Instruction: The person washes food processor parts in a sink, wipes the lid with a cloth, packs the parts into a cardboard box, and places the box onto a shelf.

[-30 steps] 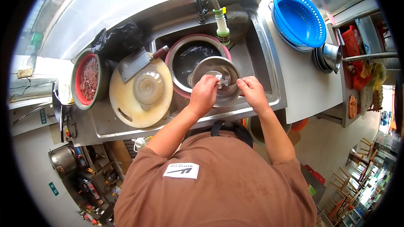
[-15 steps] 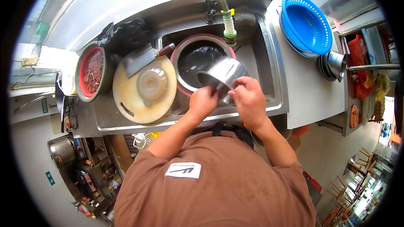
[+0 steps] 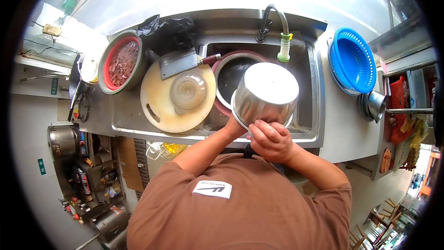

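Note:
A shiny metal pot (image 3: 267, 95) is tilted bottom up over the front of the sink. My right hand (image 3: 270, 141) is closed on its near side, thumb and fingers against the metal. My left hand (image 3: 235, 127) is at the pot's left rim, its fingers mostly hidden behind the pot. Behind and left of it, a basin of dark water (image 3: 231, 76) sits in the sink, partly covered by the pot. Left of the sink, a cleaver (image 3: 178, 64) and a translucent lid (image 3: 188, 91) lie on a round cutting board (image 3: 155, 90).
A faucet (image 3: 284, 48) hangs over the sink behind the pot. At the left are a red basket of cut meat (image 3: 124, 64) in a grey tub and a black plastic bag (image 3: 173, 30). Blue baskets (image 3: 354, 62) and metal bowls (image 3: 377, 104) stand on the right counter.
The pot has turned from open side up to bottom up and come nearer the camera. Both hands have shifted round its rim. The whole view has moved, so the sink appears lower and further right.

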`<state>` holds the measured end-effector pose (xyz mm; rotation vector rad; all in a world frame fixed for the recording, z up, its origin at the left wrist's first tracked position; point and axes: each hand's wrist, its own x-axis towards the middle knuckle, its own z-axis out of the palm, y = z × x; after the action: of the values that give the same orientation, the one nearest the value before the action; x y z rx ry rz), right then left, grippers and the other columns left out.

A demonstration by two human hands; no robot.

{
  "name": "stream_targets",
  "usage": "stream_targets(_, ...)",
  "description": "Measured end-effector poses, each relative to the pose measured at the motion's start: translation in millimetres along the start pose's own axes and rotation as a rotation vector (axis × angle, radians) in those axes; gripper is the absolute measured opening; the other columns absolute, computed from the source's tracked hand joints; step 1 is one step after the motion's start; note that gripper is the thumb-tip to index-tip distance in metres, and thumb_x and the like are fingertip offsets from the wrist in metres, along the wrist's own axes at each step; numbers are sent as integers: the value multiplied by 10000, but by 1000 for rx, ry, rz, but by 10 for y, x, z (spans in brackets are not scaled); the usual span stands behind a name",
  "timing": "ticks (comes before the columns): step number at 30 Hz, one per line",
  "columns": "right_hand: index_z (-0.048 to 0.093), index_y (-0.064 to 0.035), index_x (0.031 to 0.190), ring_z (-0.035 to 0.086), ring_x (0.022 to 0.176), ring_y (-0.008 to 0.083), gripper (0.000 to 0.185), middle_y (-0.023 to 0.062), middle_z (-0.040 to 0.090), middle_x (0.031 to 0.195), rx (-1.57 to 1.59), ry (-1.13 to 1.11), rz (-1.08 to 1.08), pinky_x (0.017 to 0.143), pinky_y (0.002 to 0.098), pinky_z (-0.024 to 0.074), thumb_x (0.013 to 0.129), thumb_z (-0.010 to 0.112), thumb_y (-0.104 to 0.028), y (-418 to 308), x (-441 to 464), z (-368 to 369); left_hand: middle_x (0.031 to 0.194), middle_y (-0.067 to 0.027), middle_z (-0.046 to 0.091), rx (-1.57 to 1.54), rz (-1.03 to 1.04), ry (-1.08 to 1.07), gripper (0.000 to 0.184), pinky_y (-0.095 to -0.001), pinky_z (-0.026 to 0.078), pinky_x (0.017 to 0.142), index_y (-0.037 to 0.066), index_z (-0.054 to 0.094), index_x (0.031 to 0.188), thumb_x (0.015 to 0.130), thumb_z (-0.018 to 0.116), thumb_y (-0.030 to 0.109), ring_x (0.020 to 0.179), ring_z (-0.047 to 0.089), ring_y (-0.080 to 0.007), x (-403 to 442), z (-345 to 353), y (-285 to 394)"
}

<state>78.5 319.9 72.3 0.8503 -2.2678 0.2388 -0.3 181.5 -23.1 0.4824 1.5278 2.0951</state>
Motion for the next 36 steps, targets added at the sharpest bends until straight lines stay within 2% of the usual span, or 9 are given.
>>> stream_targets(5,562,-128,745,558,1044,174,102,13,607,1126,1,21,-7,832,308,426,776,656,-103,-54,122,-12,1236,-117,510,339,163,9,431,-367,437,958,35,465,1276,876,609,106,1153,495,-249,-68,-192,-187)
stream_targets(11,626,-102,814,535,1062,206,96,21,580,1140,-69,86,33,915,339,435,729,665,-83,-151,139,110,1272,-132,468,1385,667,93,433,-371,401,1007,39,418,1316,914,545,139,1212,450,-276,-122,-455,-649)
stream_targets(13,655,-32,995,535,1072,175,282,8,574,1126,-70,112,118,949,342,431,714,664,-39,-133,138,103,1275,-127,471,1436,743,137,446,-362,408,995,42,417,1320,909,560,139,1200,462,-259,-108,-436,-562)
stream_targets(14,646,-42,922,530,1097,217,211,29,561,1146,-58,120,126,944,378,452,714,663,-8,-120,152,97,1272,-121,481,1319,741,165,458,-352,421,975,44,424,1316,898,586,134,1178,481,-237,-105,-406,-471)
stream_targets(18,565,-34,842,538,1107,295,128,109,566,1144,9,121,200,906,436,483,754,652,2,-73,284,146,1036,-123,642,553,503,355,348,-345,499,810,34,586,1147,828,682,135,941,628,-224,-62,-125,543)
stream_targets(23,519,-9,856,568,1027,324,130,166,569,1122,310,72,690,866,400,467,838,639,-56,-5,280,388,723,-180,638,852,16,328,237,-434,493,629,17,658,787,796,678,253,682,630,-370,-205,-355,601)
stream_targets(29,546,-15,955,460,705,63,163,-9,530,826,1079,71,1638,623,230,405,907,630,-147,112,-442,911,791,-151,649,1015,-202,24,292,-400,494,637,17,666,801,832,678,307,716,617,-331,-356,-658,730)
stream_targets(31,545,-22,982,414,639,32,172,-43,501,778,1107,90,1647,562,198,351,920,621,-163,91,-523,900,880,-148,658,777,-43,428,338,-412,506,679,19,673,864,857,650,355,754,635,-308,-504,-828,792)
stream_targets(36,517,-54,979,487,678,49,169,-28,527,809,1124,175,1663,617,216,439,936,604,-192,145,-591,831,1104,-189,602,1409,-221,954,545,-410,490,842,1,583,1115,808,672,443,975,600,-351,-559,-1955,282)
